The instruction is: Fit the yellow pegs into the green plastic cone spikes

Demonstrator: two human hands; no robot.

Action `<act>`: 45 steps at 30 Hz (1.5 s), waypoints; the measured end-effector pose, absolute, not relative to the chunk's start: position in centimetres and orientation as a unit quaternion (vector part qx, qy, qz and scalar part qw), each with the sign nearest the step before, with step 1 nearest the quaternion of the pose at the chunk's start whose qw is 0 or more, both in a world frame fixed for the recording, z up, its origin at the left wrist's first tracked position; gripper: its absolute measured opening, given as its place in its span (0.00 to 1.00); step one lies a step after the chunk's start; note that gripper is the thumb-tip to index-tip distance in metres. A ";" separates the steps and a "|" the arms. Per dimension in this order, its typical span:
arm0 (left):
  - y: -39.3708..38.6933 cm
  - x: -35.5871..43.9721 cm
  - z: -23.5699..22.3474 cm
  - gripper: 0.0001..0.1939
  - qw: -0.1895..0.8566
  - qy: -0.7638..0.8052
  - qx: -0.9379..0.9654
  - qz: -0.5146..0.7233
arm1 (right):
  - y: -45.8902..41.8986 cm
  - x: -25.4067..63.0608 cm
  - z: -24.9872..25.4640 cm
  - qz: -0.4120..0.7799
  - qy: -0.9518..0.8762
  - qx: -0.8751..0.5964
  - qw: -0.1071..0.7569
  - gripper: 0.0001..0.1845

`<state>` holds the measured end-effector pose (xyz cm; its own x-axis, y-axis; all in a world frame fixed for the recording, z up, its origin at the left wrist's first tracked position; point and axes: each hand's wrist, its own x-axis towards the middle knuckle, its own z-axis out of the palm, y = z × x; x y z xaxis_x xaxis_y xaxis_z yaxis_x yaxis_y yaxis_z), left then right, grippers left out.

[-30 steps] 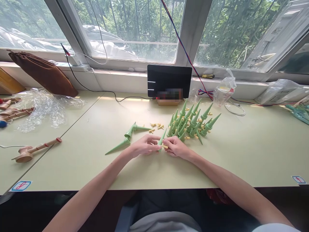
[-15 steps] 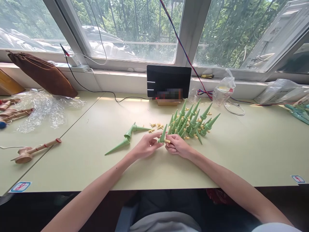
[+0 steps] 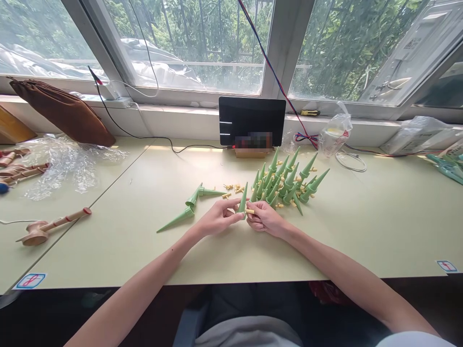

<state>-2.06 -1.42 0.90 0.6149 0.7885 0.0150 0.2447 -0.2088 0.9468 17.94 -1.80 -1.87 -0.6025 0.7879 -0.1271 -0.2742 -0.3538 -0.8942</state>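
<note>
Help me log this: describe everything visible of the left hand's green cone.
The green cone is slim, plastic-looking, tapering to a point. It is nearly upright, tip up, in the grip of the left hand, which partly hides its base. The right hand holds a yellow peg beside it; whether they touch is unclear.

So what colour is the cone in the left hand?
The cone in the left hand is light green, seen best in the head view.

green cone [image 3: 243, 198] | yellow peg [image 3: 250, 211] | black screen [image 3: 252, 120] | brown bag [image 3: 61, 108]
</note>
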 end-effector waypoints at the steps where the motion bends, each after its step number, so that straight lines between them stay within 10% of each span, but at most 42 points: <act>1: -1.4 -2.1 1.0 0.25 0.532 0.352 0.726 0.257 | -1.8 17.9 -1.9 0.771 -0.454 -0.285 0.345 0.26; 15: -0.9 -3.2 2.1 0.24 0.671 0.348 0.639 0.138 | -2.1 18.0 -1.7 0.716 -0.566 -0.297 0.280 0.26; 45: -0.9 -2.5 1.6 0.22 0.488 0.408 0.706 0.311 | -2.7 16.9 -1.3 0.665 -0.521 -0.337 0.416 0.17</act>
<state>-2.47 -0.94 1.62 0.4747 0.8792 0.0406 0.2726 -0.1907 0.9430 16.86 -2.74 -1.33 -0.4264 0.9044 -0.0137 -0.2023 -0.1101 -0.9731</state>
